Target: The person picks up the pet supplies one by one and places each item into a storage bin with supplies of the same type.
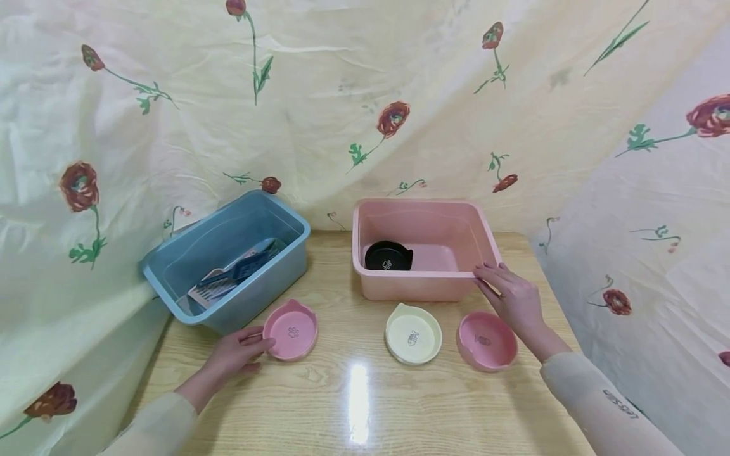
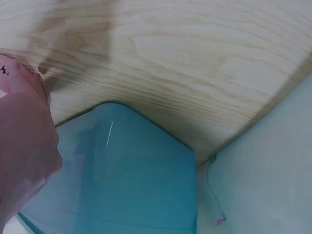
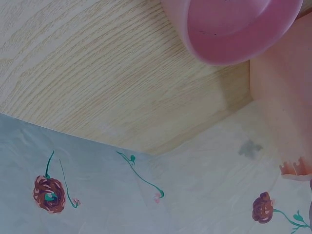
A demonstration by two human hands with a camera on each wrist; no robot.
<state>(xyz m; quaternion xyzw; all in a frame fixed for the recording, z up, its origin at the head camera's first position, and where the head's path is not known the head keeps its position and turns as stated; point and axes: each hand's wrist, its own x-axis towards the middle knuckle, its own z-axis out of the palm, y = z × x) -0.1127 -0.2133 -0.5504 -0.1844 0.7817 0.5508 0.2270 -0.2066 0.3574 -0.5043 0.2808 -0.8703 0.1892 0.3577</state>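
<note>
My left hand is at the left edge of a pink cat-shaped bowl with a paw print, pinching its rim. In the left wrist view, that hand covers most of the bowl. My right hand holds the front right corner of a pink plastic bin, fingers over the rim. Inside this bin, at the left, a black bowl with a paw print leans. A deeper pink bowl with a fish print lies just below my right hand, and a cream fish-print bowl sits to its left.
A blue bin stands angled at the back left, holding a dark blue scoop and a pale slotted scoop. Flowered cloth hangs behind and beside the wooden table.
</note>
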